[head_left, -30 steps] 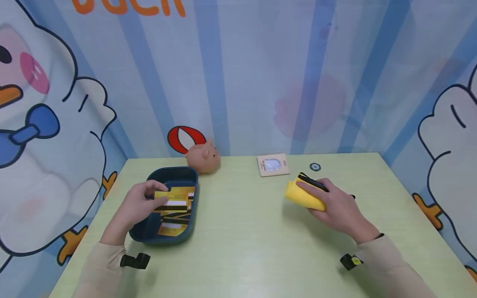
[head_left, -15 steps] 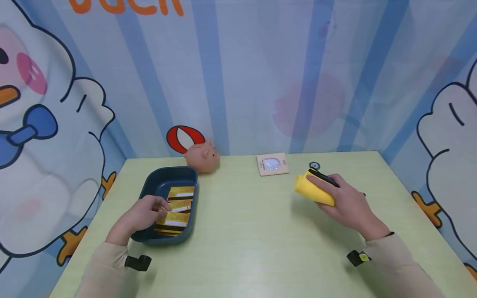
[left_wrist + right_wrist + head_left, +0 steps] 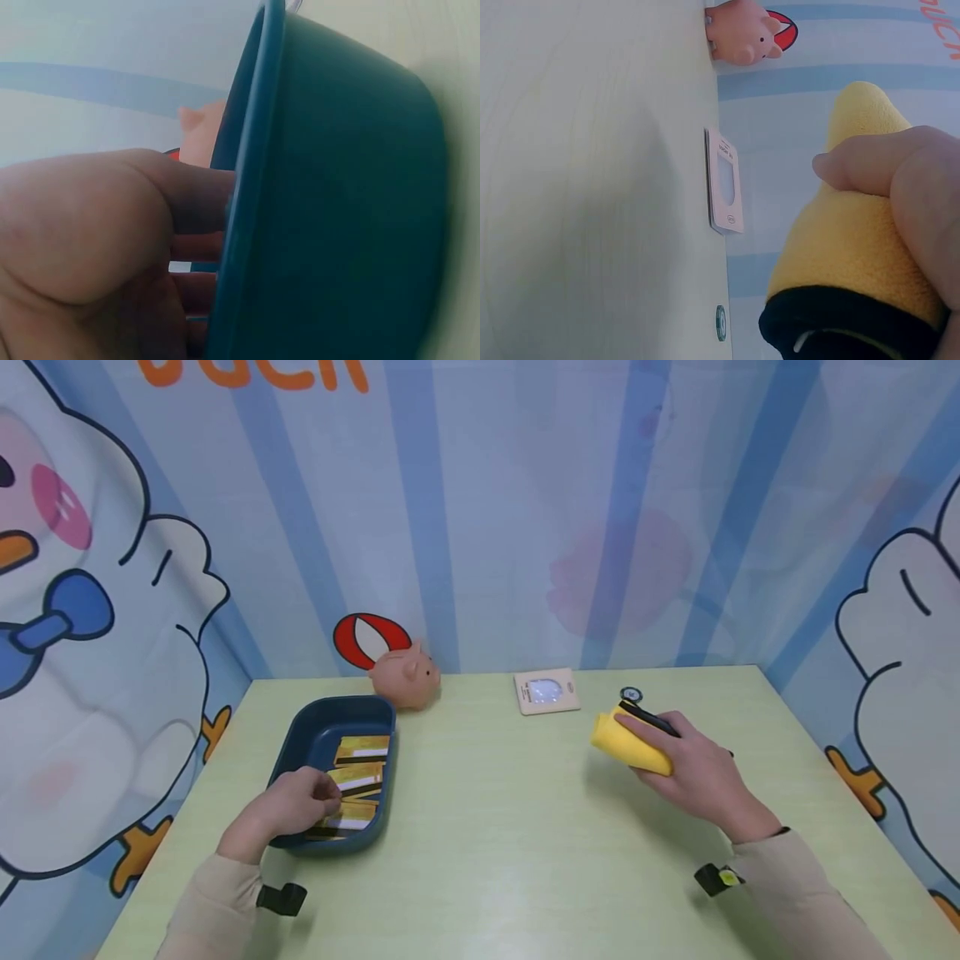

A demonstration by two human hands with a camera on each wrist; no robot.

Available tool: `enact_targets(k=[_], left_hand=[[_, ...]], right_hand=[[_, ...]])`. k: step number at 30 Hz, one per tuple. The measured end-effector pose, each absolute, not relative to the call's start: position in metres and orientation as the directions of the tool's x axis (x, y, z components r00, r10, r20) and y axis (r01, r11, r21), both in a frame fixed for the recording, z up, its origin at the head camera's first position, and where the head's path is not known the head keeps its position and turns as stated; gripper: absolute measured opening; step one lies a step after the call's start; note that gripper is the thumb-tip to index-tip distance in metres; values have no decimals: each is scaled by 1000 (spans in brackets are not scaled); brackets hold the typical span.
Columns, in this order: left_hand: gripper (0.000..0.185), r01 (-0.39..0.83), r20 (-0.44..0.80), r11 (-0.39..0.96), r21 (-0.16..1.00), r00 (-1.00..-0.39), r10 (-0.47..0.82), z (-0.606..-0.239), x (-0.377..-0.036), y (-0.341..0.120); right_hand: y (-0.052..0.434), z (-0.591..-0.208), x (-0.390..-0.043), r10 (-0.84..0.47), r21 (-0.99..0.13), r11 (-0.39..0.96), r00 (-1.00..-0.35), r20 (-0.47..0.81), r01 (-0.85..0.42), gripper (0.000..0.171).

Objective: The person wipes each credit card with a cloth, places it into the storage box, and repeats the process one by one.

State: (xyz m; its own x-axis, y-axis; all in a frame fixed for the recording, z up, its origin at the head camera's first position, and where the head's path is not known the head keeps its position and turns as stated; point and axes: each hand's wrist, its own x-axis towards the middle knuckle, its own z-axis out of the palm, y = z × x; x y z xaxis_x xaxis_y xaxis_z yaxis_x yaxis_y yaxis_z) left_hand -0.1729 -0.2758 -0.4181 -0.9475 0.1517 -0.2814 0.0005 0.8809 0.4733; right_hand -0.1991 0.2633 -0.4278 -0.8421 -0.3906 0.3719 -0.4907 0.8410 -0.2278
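My left hand (image 3: 288, 806) reaches into a dark blue plastic tray (image 3: 302, 720), fingers bent beside the cards. Several gold cards with black and white stripes lie there, one card (image 3: 363, 750) towards the back and another card (image 3: 360, 779) by my fingertips. In the left wrist view, the tray's rim hides the ends of my thumb (image 3: 196, 196) and fingers, so whether they pinch a card cannot be seen. My right hand (image 3: 697, 768) grips a folded yellow cloth (image 3: 630, 745) with black edging, raised above the table. The right wrist view shows the thumb pressed across the cloth (image 3: 847, 232).
Behind the tray sits a pink piggy bank (image 3: 406, 677). A pale card holder (image 3: 547, 691) with an oval window lies at the table's back edge, and right of it a small round disc (image 3: 632, 694). A blue striped backdrop (image 3: 480, 527) rises behind the table (image 3: 495, 860).
My left hand has lowered into the tray and moved towards its near end. The card it pinched earlier is no longer visible in its fingers. My right hand has shifted slightly right with the cloth.
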Motion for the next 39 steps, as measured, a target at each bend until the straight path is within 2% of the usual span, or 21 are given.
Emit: enact_targets(k=[10, 17, 27, 39], left_hand=[[13, 0, -305, 903, 430, -941, 145, -415, -167, -270], [16, 48, -274, 907, 418, -945, 176, -412, -165, -268], [22, 125, -102, 824, 553, -971, 216, -409, -165, -262], [18, 151, -61, 800, 581, -972, 228, -413, -167, -258]], right_hand=[[266, -432, -198, -360, -238, 866, -878, 315, -440, 73], [277, -434, -197, -303, -253, 903, -933, 192, -346, 73], [299, -434, -201, -132, -333, 933, -991, 36, -136, 76], [331, -447, -209, 26, -387, 921, -997, -74, 52, 82]])
